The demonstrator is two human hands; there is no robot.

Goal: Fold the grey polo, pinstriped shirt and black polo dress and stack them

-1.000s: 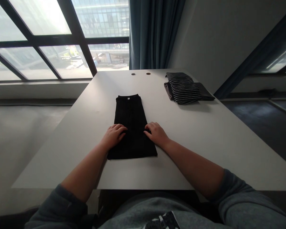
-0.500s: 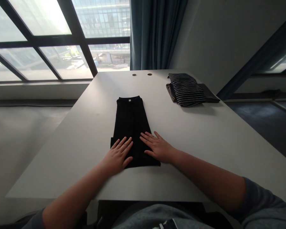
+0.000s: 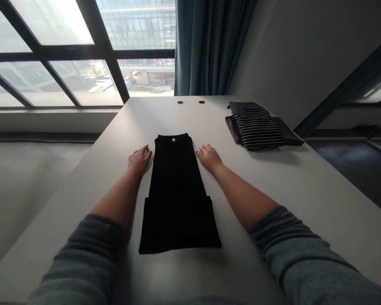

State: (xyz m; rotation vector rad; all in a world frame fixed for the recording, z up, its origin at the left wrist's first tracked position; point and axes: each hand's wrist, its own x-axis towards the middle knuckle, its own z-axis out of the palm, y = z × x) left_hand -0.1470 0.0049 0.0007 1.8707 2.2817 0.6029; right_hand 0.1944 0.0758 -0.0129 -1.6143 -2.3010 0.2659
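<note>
A black garment point(image 3: 179, 190) lies flat on the white table point(image 3: 260, 203), its narrow end with a small white label toward the far side. The near end is wider, with a folded layer stepping out at both sides. My left hand point(image 3: 140, 158) rests on the table just left of the garment's far part, fingers spread and holding nothing. On the other side, my right hand point(image 3: 208, 156) lies at the far right edge of the garment, fingers apart and holding nothing.
A black garment with white stripes point(image 3: 257, 126) lies on a dark grey cloth point(image 3: 290, 133) at the table's back right. Two round holes are near the far edge. Beyond stand a blue curtain point(image 3: 206, 46) and large windows.
Both hands have left the near part of the black garment and moved forward to either side of its far end. The view has shifted, and the garment's wide near end now shows in full.
</note>
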